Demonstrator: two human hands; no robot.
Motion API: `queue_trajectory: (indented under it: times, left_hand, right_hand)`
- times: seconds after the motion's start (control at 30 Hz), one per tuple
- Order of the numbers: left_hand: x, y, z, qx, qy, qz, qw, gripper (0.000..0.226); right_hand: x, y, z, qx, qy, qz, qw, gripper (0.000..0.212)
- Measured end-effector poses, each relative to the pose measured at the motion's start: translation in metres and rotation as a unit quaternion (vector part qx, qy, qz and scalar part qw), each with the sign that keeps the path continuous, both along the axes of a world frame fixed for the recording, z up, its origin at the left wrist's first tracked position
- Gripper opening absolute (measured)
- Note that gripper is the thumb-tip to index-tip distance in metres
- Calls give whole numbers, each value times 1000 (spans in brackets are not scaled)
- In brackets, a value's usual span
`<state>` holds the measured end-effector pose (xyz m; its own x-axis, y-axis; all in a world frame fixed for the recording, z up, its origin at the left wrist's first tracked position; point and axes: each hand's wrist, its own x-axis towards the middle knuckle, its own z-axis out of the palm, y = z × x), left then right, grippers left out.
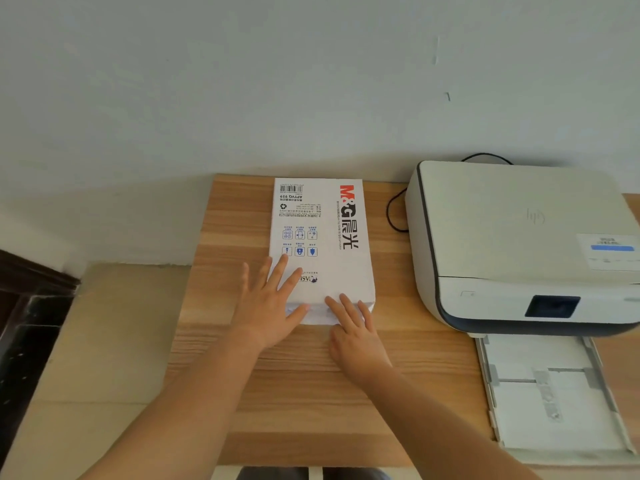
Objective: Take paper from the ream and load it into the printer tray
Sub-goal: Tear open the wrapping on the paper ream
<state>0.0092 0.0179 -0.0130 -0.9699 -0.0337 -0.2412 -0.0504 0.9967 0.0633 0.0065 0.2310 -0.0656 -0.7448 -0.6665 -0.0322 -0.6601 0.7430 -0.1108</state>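
Note:
A white wrapped paper ream (325,237) with red and black printing lies flat on the wooden table (294,393), its near end facing me. My left hand (268,306) rests flat on the ream's near left corner, fingers spread. My right hand (353,332) touches the near end of the ream, fingertips on its top edge. To the right stands a white printer (512,237) with its paper tray (554,396) pulled out toward me; the tray looks bare of paper.
A black cable (393,213) loops on the table between ream and printer. The wall runs just behind the table. A beige surface (86,358) and a dark frame (24,323) lie to the left of the table.

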Motion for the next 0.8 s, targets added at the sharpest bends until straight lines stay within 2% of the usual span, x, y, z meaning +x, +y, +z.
queue_trajectory:
  times: [0.17, 0.3, 0.43, 0.53, 0.63, 0.8]
  left_hand:
    - [-2, 2, 1, 1, -14, -9, 1000, 74]
    - [-9, 1, 4, 3, -10, -15, 1000, 76]
    - [-17, 2, 11, 14, -20, -19, 1000, 79]
    - [-20, 4, 18, 18, -16, -19, 1000, 81]
    - [-20, 4, 25, 17, -10, -14, 1000, 74]
    - [-11, -1, 33, -25, 23, -33, 999, 71]
  right_hand:
    - [-3, 6, 1, 4, -11, 19, 1000, 15]
    - [-15, 14, 14, -61, -8, 2, 998, 29]
    - [-27, 26, 23, -151, -58, -137, 977, 27]
    - [-35, 31, 26, -124, -120, -238, 956, 55]
    - [-37, 33, 23, -90, -156, -273, 945, 79]
    - [-34, 28, 11, -81, -172, -300, 935, 84]
